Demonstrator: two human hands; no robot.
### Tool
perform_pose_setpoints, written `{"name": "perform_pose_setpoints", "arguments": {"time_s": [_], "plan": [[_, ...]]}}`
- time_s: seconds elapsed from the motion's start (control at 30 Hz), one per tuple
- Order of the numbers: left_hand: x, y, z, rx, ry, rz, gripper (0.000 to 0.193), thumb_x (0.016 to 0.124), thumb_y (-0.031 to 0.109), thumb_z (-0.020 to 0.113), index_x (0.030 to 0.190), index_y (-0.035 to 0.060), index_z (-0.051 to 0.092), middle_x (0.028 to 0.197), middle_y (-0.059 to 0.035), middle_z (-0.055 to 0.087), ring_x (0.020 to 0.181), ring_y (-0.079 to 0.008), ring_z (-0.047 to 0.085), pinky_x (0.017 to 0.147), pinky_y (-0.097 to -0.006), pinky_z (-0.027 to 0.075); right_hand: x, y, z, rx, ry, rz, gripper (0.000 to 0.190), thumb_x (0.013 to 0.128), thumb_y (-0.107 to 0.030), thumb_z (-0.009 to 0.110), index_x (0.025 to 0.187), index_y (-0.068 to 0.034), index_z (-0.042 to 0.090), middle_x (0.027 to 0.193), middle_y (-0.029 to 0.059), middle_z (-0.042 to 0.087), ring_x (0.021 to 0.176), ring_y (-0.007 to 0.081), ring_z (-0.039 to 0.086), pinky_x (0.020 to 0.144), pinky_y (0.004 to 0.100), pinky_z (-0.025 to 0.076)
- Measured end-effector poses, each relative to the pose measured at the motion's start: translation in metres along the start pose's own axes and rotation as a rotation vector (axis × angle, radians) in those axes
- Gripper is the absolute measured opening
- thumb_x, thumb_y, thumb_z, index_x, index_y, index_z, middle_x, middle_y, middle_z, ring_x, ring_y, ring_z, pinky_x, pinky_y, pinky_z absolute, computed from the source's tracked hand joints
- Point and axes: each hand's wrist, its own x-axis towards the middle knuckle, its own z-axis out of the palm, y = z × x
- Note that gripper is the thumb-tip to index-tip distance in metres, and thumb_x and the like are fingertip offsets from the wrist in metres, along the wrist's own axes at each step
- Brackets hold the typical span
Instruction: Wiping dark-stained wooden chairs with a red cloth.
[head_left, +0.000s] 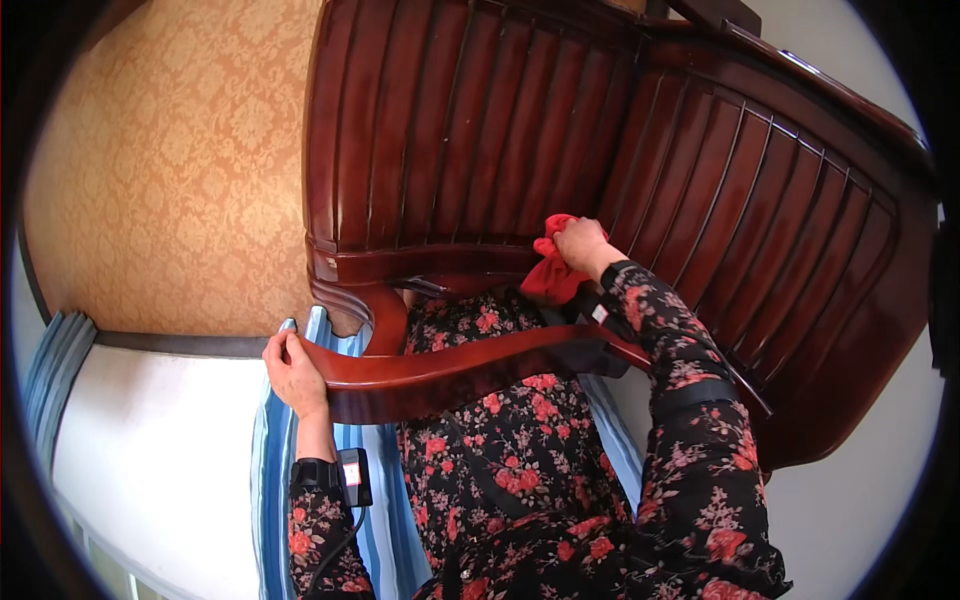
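Observation:
My right hand (582, 244) grips a crumpled red cloth (553, 274), which touches the dark red-brown wooden seat (465, 150) near its inner corner with the slatted backrest (750, 202). The curved wooden armrest (450, 367) runs across in front of my body. At the left end of that armrest rests my left hand (296, 373), its fingers curled over the tip. Part of the cloth is hidden under my right hand. Small pale specks dot the seat slats.
Patterned tan flooring (172, 165) lies left of the seat. A blue striped curtain (375, 480) hangs behind the armrest, beside a white wall (165, 427). Another blue curtain (56, 382) is at the far left. Small black devices are strapped to both wrists, one cabled (354, 477).

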Motion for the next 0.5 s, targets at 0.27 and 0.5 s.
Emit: {"name": "perform_pose_setpoints", "arguments": {"time_s": [0.27,0.5], "plan": [[-0.002,-0.001,0.008,-0.022,-0.013,-0.016,0.022,0.089,0.020,0.053,0.096,0.0020,0.064,0.101,-0.0101,0.059,0.093,-0.0235,0.057,0.084,-0.0311,0.044,0.003,-0.051,0.052,0.347,0.259,0.161,0.038,0.082,-0.022,0.054,0.119,-0.013,0.051,0.114,0.0159,0.054,0.101,0.0312,0.057,0.077,0.0431,0.051],[0.003,-0.012,0.011,-0.047,-0.030,-0.009,0.024,0.090,0.022,0.052,0.096,0.0019,0.063,0.098,-0.0105,0.060,0.092,-0.0238,0.057,0.084,-0.0317,0.044,0.002,-0.027,0.044,0.017,0.247,-0.023,0.040,0.084,-0.026,0.053,0.123,-0.019,0.050,0.111,0.0129,0.057,0.101,0.0293,0.057,0.072,0.0455,0.049]]}}
